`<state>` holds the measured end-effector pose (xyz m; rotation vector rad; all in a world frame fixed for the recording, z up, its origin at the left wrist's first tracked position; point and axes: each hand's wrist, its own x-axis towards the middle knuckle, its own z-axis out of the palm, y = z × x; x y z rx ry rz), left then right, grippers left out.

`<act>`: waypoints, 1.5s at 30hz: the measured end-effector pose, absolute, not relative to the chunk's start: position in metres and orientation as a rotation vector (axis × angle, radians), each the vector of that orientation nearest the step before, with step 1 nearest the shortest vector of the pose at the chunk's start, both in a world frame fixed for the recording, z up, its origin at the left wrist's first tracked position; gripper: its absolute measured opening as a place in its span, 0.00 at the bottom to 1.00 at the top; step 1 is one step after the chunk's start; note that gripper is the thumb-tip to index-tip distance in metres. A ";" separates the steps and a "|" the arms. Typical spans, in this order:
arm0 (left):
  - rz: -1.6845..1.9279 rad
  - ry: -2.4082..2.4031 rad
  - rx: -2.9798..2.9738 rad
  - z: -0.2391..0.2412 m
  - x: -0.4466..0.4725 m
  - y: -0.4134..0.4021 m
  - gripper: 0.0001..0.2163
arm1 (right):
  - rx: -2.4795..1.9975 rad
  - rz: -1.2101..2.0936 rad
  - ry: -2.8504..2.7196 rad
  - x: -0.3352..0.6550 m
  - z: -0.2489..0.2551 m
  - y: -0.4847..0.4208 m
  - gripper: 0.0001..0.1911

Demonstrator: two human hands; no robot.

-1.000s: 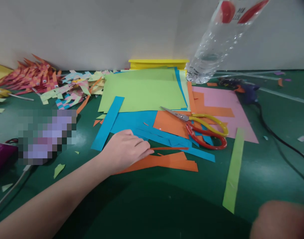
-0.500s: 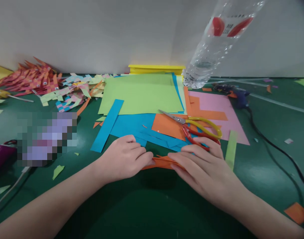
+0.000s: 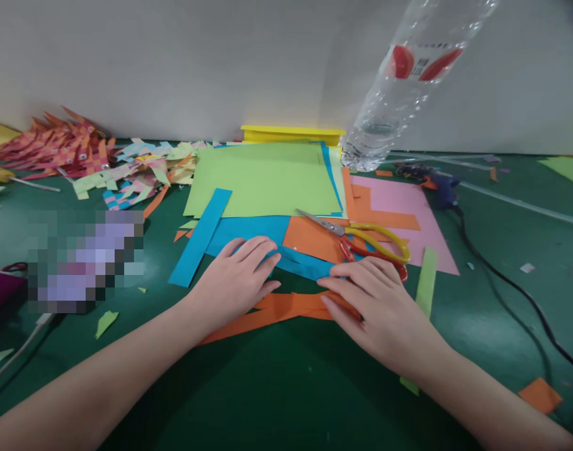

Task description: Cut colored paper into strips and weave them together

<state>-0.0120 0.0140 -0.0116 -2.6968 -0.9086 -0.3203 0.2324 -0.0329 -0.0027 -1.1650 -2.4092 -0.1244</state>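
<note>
My left hand [image 3: 237,279] lies flat with fingers stretched out over blue paper strips [image 3: 305,263] and the left part of the orange strips [image 3: 286,308]. My right hand [image 3: 377,307] rests open, fingers extended, pressing the right part of the same orange strips. Red and yellow scissors [image 3: 371,241] lie just beyond my right hand on an orange sheet [image 3: 312,238]. A long blue strip [image 3: 200,237] lies to the left of my left hand, and a light green strip [image 3: 424,288] runs beside my right hand.
Green table [image 3: 286,388]. Stacked green sheets [image 3: 265,178] and a pink sheet [image 3: 408,200] lie behind. A clear plastic bottle [image 3: 399,81] leans at the back right. Woven paper pieces [image 3: 103,166] pile at the back left. A glue gun [image 3: 436,181] with black cable [image 3: 506,282] lies right.
My right hand came in from the lower right onto the orange strips. My left hand opened and shifted forward onto the blue strips. The orange strips slid toward me.
</note>
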 end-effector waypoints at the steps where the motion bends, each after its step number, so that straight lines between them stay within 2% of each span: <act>1: -0.324 -0.908 -2.699 -0.012 -0.012 0.014 0.14 | -1.209 -0.132 -2.405 0.234 -0.003 -0.033 0.10; 7: -0.395 -0.867 -2.711 -0.009 -0.014 0.014 0.07 | -1.324 -0.137 -2.463 0.240 -0.010 -0.028 0.16; 11: -0.430 -0.870 -2.692 -0.008 -0.014 0.014 0.07 | -1.298 -0.101 -2.490 0.242 -0.012 -0.027 0.19; 16: -0.488 -0.882 -2.728 -0.009 -0.014 0.014 0.07 | -1.124 -0.047 -2.533 0.242 -0.007 -0.030 0.16; 20: -0.496 -0.833 -2.801 -0.009 -0.015 0.014 0.11 | -1.011 -0.065 -2.590 0.240 -0.006 -0.031 0.15; 24: -0.469 -0.683 -2.955 -0.009 -0.015 0.012 0.15 | -0.985 -0.056 -2.573 0.239 -0.007 -0.031 0.09; 31: -0.494 -0.630 -2.975 -0.006 -0.014 0.011 0.07 | -0.995 0.021 -2.519 0.235 -0.004 -0.034 0.07; 38: -0.519 -0.603 -2.958 -0.008 -0.015 0.010 0.10 | -0.953 -0.004 -2.539 0.237 -0.009 -0.031 0.10; 45: -0.510 -0.578 -2.870 -0.003 -0.013 0.008 0.11 | -0.843 -0.217 -2.533 0.235 -0.005 -0.033 0.08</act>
